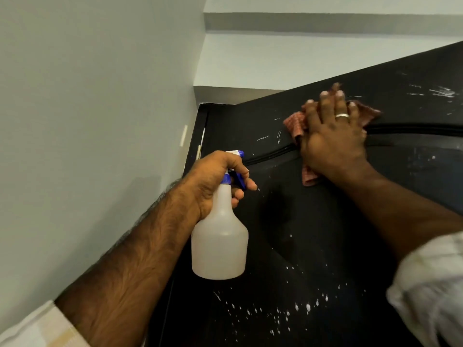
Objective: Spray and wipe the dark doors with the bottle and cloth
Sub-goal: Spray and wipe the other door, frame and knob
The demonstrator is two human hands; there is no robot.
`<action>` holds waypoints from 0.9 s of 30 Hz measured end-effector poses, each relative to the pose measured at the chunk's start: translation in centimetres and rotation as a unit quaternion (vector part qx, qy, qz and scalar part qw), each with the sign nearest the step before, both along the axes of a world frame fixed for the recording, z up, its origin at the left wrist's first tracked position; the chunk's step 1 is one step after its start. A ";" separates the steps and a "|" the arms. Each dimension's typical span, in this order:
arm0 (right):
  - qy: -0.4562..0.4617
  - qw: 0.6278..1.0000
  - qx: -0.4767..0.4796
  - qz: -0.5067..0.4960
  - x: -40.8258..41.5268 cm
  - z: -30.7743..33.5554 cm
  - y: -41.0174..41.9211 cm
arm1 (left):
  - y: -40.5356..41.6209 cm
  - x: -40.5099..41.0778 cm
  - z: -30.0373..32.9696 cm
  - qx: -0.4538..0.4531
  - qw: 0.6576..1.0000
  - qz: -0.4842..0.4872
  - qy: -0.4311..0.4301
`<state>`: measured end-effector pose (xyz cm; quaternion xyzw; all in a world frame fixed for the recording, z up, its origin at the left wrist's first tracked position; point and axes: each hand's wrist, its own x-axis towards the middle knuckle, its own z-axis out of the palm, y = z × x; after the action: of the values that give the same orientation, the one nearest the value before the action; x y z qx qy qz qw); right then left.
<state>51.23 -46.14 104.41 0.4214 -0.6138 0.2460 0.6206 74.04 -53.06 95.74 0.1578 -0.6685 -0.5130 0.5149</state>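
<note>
Two dark doors fill the right half of the view: an upper door and a lower door, split by a black seal gap. My left hand grips the neck of a white spray bottle with a blue trigger, held just in front of the lower door. My right hand presses a red checked cloth flat against the doors across the seal gap, fingers spread. White droplets speckle the lower door, and streaks mark the upper one.
A pale grey wall stands close on the left, meeting the doors' left edge. A stepped ceiling ledge runs above the upper door. White sleeves show at both lower corners.
</note>
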 end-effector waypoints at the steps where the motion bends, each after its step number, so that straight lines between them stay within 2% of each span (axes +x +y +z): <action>1: 0.021 1.000 0.024 -0.001 0.8 0.1 -1.2 | -0.2 0.0 0.3 -0.002 1.000 0.005 0.005; 5: 0.103 0.979 0.174 0.003 1.9 -3.4 -3.1 | -0.9 0.4 0.9 -0.014 1.000 0.007 0.010; 7: 0.144 0.970 0.195 -0.001 0.6 -4.9 -2.0 | -1.2 0.4 1.0 -0.013 1.000 0.000 0.006; 10: 0.146 0.984 0.105 0.010 -2.7 -3.4 0.5 | -1.5 -0.1 1.3 -0.014 1.000 -0.012 -0.009; 15: -0.012 0.999 -0.037 0.006 -3.3 4.1 3.1 | -1.4 -1.4 2.5 -0.022 1.000 0.012 -0.014; 17: -0.026 0.999 -0.048 0.003 -1.9 5.4 1.1 | -1.1 -1.8 3.4 -0.023 0.999 0.040 -0.007; 19: 0.007 1.000 -0.011 0.013 -0.3 5.7 -1.1 | -0.7 -1.7 4.2 -0.021 0.998 0.059 0.009; 21: 0.077 0.994 0.074 0.022 1.1 5.0 -3.1 | -0.3 -1.2 4.6 -0.017 0.997 0.067 0.026; 24: 0.177 0.962 0.206 0.003 1.6 4.0 -4.2 | -0.1 0.0 4.4 -0.008 0.996 0.079 0.045; 27: 0.209 0.950 0.233 0.000 -0.2 4.6 -2.3 | -0.8 1.4 3.7 0.001 0.995 0.094 0.042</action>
<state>51.04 -48.47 109.03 0.5962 -0.5109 0.0023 0.6193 75.39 -53.90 99.44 0.1983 -0.6278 -0.4696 0.5883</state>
